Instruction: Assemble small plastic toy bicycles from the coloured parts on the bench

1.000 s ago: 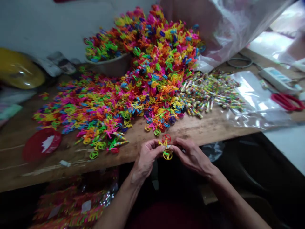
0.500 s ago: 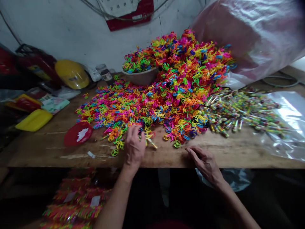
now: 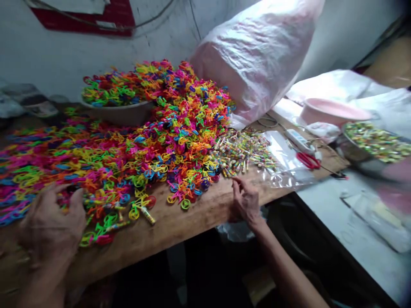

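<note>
At the left, my left hand (image 3: 53, 218) reaches over the near edge of a heap of small bright plastic pieces (image 3: 135, 149) with spoked wheels. Its fingers are curled, and something small and dark shows between thumb and forefinger, too blurred to name. My right hand (image 3: 246, 199) is over the table's front edge, just before a pile of thin clear tubes with coloured filling (image 3: 245, 149). Thumb and fingertips are pinched together there; what they hold, if anything, is hidden. Between the hands, a single filled tube (image 3: 147, 215) lies beside a yellow wheeled piece (image 3: 134, 213).
A bowl (image 3: 118, 113) heaped with plastic pieces stands behind. A big plastic sack (image 3: 250, 60) leans at the back. To the right lie a clear bag (image 3: 282, 158), red-handled scissors (image 3: 308, 160) and a power strip (image 3: 300, 140). A pink basin (image 3: 334, 112) and a filled bowl (image 3: 356, 149) stand beyond.
The view has swung right, bringing the scissors, basin and filled bowl into sight. My left hand has shifted left along the heap; my right hand is closer to the tubes.
</note>
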### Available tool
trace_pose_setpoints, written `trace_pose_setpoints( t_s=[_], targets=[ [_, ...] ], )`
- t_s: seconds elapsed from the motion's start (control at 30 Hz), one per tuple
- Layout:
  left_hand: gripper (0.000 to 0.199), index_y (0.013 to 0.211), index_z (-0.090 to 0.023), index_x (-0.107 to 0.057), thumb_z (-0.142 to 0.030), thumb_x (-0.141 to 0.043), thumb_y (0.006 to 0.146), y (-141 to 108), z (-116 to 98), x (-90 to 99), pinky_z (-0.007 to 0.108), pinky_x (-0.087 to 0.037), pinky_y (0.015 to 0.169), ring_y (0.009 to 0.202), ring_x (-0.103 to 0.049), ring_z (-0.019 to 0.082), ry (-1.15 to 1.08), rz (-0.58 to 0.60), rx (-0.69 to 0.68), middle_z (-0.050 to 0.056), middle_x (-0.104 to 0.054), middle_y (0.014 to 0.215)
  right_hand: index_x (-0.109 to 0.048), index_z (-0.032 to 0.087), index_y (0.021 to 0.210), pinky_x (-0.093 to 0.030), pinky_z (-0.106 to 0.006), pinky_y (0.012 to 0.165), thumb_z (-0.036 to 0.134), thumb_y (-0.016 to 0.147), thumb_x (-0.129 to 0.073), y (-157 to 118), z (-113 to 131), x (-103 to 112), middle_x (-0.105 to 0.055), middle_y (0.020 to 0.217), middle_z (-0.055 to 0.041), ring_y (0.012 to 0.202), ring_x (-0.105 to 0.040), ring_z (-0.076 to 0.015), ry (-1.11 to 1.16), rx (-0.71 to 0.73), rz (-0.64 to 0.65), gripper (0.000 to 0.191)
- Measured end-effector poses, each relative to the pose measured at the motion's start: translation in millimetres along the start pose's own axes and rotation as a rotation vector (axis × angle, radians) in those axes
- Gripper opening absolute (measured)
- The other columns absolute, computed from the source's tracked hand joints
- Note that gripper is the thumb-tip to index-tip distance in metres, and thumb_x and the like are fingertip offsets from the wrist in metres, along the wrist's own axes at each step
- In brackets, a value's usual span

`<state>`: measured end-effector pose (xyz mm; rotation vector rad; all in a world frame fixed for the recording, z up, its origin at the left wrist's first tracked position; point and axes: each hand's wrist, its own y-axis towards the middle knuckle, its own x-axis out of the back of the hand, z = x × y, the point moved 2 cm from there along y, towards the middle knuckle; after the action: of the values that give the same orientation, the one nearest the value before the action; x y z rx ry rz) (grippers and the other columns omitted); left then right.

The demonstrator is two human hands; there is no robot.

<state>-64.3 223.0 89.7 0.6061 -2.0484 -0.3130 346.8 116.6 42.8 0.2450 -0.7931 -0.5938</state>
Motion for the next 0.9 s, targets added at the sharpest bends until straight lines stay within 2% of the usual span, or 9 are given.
trace_pose_setpoints(
  t_s=[0.07, 0.13, 0.17, 0.3, 0.4, 0.5, 0.63, 0.73, 0.9],
  targets=[
    [0.041, 0.118, -0.027, -0.052, -0.044, -0.052, 0.081, -5, -23, 13.5, 0.048, -0.031, 0.106, 0.124, -0.038, 0.031, -0.008, -0.150, -0.224, -0.004, -0.038, 0.139, -0.060, 0.013, 0.101, -0.042, -0.030, 0.073, 0.023, 0.086, -0.044, 18, -10, 4, -0.058, 0.099, -0.0104, 0.084, -0.053, -0.0202, -0.258, 0.059, -0.012, 0.024],
    [0.035, 0.110, -0.021, -0.060, -0.039, -0.057, 0.080, -15, -48, 25.0, 0.044, -0.036, 0.103, 0.118, -0.046, 0.029, -0.103, -0.365, -0.263, 0.002, -0.050, 0.128, -0.060, 0.014, 0.094, -0.039, -0.031, 0.071, 0.022, 0.083, -0.046, 29, -16, 0, -0.056, 0.098, -0.0114, 0.084, -0.051, -0.0220, -0.452, 0.074, 0.048, 0.020],
    [0.033, 0.111, -0.020, -0.059, -0.037, -0.056, 0.083, -19, -59, 25.6, 0.040, -0.039, 0.101, 0.115, -0.049, 0.025, -0.194, -0.351, -0.234, 0.003, -0.054, 0.123, -0.059, 0.014, 0.088, -0.038, -0.031, 0.069, 0.021, 0.082, -0.046, 31, -19, -4, -0.055, 0.089, -0.0103, 0.080, -0.049, -0.0217, -0.503, 0.078, 0.096, 0.016],
    [0.028, 0.108, -0.019, -0.057, -0.036, -0.053, 0.086, -27, -73, 7.6, 0.026, -0.051, 0.076, 0.088, -0.060, 0.015, -0.945, -0.118, 0.269, 0.004, -0.061, 0.104, -0.053, 0.015, 0.080, -0.033, -0.030, 0.059, 0.023, 0.088, -0.038, 33, -27, -20, -0.050, 0.080, -0.0094, 0.069, -0.044, -0.0193, -0.576, 0.124, 0.120, 0.018],
    [0.023, 0.102, -0.014, -0.057, -0.029, -0.047, 0.088, -43, -74, -11.5, 0.032, -0.053, 0.076, 0.088, -0.061, 0.018, -1.455, 0.292, 0.696, 0.008, -0.062, 0.102, -0.048, 0.015, 0.077, -0.034, -0.031, 0.062, 0.020, 0.086, -0.037, 34, -30, -22, -0.048, 0.076, -0.0097, 0.068, -0.044, -0.0196, -0.525, 0.205, 0.141, 0.016],
    [0.030, 0.102, -0.006, -0.057, -0.023, -0.037, 0.089, -65, -79, -23.0, 0.040, -0.054, 0.076, 0.095, -0.061, 0.026, -1.648, 0.557, 0.968, 0.017, -0.061, 0.106, -0.049, 0.015, 0.082, -0.036, -0.031, 0.063, 0.021, 0.084, -0.040, 38, -25, -15, -0.051, 0.080, -0.0098, 0.072, -0.047, -0.0206, -0.465, 0.223, 0.105, 0.011],
    [0.035, 0.107, -0.002, -0.056, -0.026, -0.038, 0.089, -88, -90, -30.9, 0.037, -0.055, 0.074, 0.097, -0.061, 0.026, -1.697, 0.674, 1.092, 0.021, -0.058, 0.111, -0.052, 0.014, 0.089, -0.038, -0.028, 0.063, 0.027, 0.084, -0.048, 25, 10, -16, -0.051, 0.091, -0.0092, 0.074, -0.049, -0.0178, -0.210, 0.224, -0.027, 0.014],
    [0.036, 0.113, -0.003, -0.054, -0.026, -0.045, 0.086, -98, -99, -36.1, 0.033, -0.056, 0.076, 0.097, -0.061, 0.024, -1.678, 0.788, 1.112, 0.019, -0.059, 0.110, -0.050, 0.017, 0.083, -0.037, -0.025, 0.057, 0.031, 0.085, -0.052, -3, 49, -38, -0.046, 0.068, -0.0004, 0.059, -0.043, -0.0126, 0.144, 0.122, 0.103, 0.014],
    [0.044, 0.124, -0.009, -0.049, -0.010, -0.048, 0.080, -109, -110, -47.3, 0.040, -0.049, 0.092, 0.103, -0.059, 0.023, -1.700, 0.928, 0.944, 0.015, -0.057, 0.116, -0.048, 0.017, 0.090, -0.041, -0.021, 0.048, 0.039, 0.085, -0.055, -37, 81, -68, -0.053, 0.072, -0.0003, 0.054, -0.048, -0.0098, 0.735, -0.177, 0.371, 0.024]
  ],
)
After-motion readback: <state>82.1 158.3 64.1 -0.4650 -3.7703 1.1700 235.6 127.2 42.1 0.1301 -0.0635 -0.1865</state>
